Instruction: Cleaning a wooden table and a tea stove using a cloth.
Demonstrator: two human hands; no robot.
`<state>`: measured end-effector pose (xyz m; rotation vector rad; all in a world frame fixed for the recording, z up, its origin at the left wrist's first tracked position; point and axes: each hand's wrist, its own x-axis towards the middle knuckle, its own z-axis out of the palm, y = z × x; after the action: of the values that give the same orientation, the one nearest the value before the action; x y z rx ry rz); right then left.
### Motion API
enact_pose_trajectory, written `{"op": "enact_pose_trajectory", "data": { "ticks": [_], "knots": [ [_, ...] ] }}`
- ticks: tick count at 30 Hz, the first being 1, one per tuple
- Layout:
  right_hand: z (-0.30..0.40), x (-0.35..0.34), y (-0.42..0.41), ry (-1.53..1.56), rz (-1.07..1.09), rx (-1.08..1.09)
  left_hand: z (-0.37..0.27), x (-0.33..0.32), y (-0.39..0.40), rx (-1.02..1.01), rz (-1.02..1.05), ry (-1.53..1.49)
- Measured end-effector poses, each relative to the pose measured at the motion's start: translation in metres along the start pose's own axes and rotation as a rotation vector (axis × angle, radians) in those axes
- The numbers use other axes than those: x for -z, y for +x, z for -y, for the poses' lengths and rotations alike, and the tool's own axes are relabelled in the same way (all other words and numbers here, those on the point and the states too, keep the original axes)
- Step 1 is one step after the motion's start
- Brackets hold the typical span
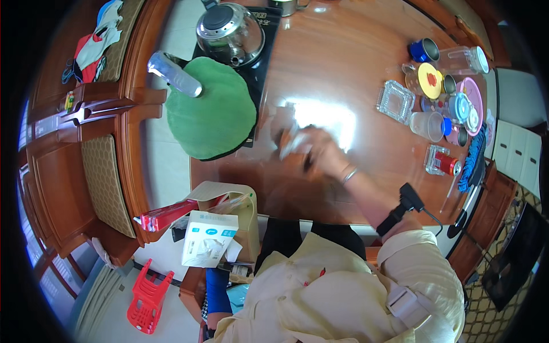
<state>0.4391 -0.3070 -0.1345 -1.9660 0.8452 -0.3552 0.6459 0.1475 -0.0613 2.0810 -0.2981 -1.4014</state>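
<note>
My right hand is over the glossy wooden table, blurred by motion, with a silvery bracelet on its wrist. It is closed on a crumpled whitish cloth or tissue; which of the two cannot be told. Dark and orange-brown blurs show beside and under the hand. My left hand is out of view; a blue sleeve shows at the lower left, beside my body. Left of the right hand lies a round green cloth pad, with a clear, bluish-tinted cylindrical container on its upper left part.
A steel kettle stands on a black cooktop. Along the right edge are a clear plastic tray, plastic jars, metal cups, a pink basin, a red can and a blue duster. A tissue box is at lower left.
</note>
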Motion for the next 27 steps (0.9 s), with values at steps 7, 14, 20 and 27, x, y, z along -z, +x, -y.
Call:
{"op": "enact_pose_trajectory", "data": {
  "ticks": [7, 14, 20, 27],
  "knots": [
    [-0.014, 0.029, 0.040, -0.340, 0.068, -0.623, 0.003, 0.003, -0.010, 0.030, 0.002, 0.166],
    [-0.019, -0.052, -0.050, -0.133, 0.163, 0.325, -0.015, -0.001, -0.006, 0.011, -0.033, 0.293],
    [-0.136, 0.021, 0.021, 0.081, -0.278, -0.279, -0.007, 0.002, -0.022, 0.039, -0.044, 0.413],
    [-0.005, -0.069, -0.094, -0.165, 0.205, 0.270, -0.022, -0.007, -0.016, 0.018, -0.043, 0.544]
  ]
}}
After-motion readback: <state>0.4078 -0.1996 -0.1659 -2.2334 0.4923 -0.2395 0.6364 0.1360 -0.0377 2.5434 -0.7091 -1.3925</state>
